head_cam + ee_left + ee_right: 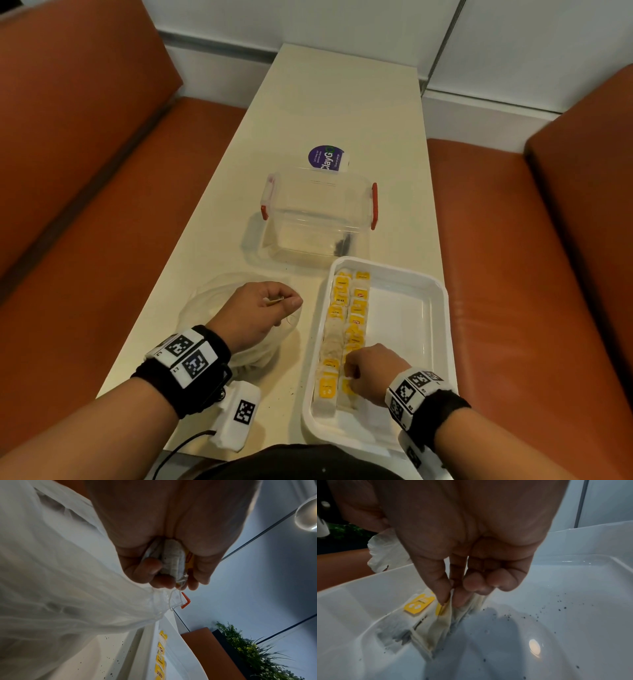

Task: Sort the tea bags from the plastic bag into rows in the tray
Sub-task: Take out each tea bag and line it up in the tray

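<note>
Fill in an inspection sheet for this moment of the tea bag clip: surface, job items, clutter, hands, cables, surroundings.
Surface: cream table, dark specks near the tray.
Job's things: white tray with two rows of tea bags along its left side, right part bare; plastic bag left of the tray.
Clutter: clear lidded box with red latches beyond the tray; purple round sticker behind it.
Grippers: left hand over the plastic bag, holding a tea bag; right hand in the tray, fingers pinching a tea bag at the second row's near end.
Cables: black cable below the left wrist.
Surroundings: orange benches on both sides, pale wall.
</note>
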A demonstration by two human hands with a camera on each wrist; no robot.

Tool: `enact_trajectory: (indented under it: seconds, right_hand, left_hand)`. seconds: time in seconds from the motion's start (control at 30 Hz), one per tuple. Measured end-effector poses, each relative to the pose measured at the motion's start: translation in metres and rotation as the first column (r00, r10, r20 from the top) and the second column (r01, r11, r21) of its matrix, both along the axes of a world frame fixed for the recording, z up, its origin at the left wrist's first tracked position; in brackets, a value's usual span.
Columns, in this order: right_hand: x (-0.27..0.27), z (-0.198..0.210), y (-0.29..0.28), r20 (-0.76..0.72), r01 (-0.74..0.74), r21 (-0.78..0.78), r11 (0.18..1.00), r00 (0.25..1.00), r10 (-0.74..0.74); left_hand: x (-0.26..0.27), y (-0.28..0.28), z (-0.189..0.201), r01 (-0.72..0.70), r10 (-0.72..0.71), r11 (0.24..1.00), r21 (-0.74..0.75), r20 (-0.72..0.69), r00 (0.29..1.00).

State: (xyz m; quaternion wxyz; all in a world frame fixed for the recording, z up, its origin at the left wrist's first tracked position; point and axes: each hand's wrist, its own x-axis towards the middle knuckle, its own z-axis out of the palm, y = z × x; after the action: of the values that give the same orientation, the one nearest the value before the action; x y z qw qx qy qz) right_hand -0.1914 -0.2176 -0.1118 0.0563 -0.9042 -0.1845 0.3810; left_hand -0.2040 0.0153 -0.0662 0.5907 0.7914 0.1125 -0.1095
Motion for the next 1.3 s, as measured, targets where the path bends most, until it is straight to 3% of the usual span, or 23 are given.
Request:
enact_trajectory:
  seconds: [0.17,0.4,0.67,0.8,0.9,1.03,1.17,1.3]
  right_hand:
    - [-0.001,-0.001,-0.003,-0.012,0.016,0.011,1.000,1.000,-0.016]
    - [-0.004,-0.004,0.006,0.026,-0.185,-0.101,0.977,0.982,0.189]
    - [0.003,0.002,0.007,0.115,-0.110,-0.037,0.993,0.987,0.114]
    - [0.003,0.003,0.005,0.105,-0.092,-0.012,0.996,0.990,0.093]
    - [0.011,0.015,0.006,0.136,-0.018,0.089,0.996,0.991,0.006]
    - [0.025,0.044,0.023,0.264,0.012,0.392,0.920,0.956,-0.125]
    - [0.033,0.076,0.049,0.284,0.008,0.661,0.750,0.923,-0.260]
    - [0.039,0.085,0.066,0.278,-0.041,0.655,0.754,0.942,-0.190]
  left_hand:
    - [0.000,-0.001,-0.001,0.001,-0.001,1.000,0.000,0.009,1.000]
    - [-0.002,-0.001,0.000,-0.003,0.003,1.000,0.000,0.002,1.000]
    - [-0.004,0.000,0.002,-0.009,0.009,1.000,-0.021,0.003,1.000]
    - [-0.005,0.001,0.004,-0.022,0.019,0.994,-0.104,-0.034,0.999]
    - [-0.005,0.001,0.006,-0.096,0.053,0.947,-0.308,-0.146,0.988]
    - [-0.002,-0.003,0.012,-0.220,-0.018,0.765,-0.605,-0.361,0.932]
    - [0.004,-0.007,0.013,-0.185,-0.123,0.716,-0.673,-0.383,0.915]
    - [0.007,-0.010,0.018,-0.140,-0.172,0.730,-0.669,-0.378,0.910]
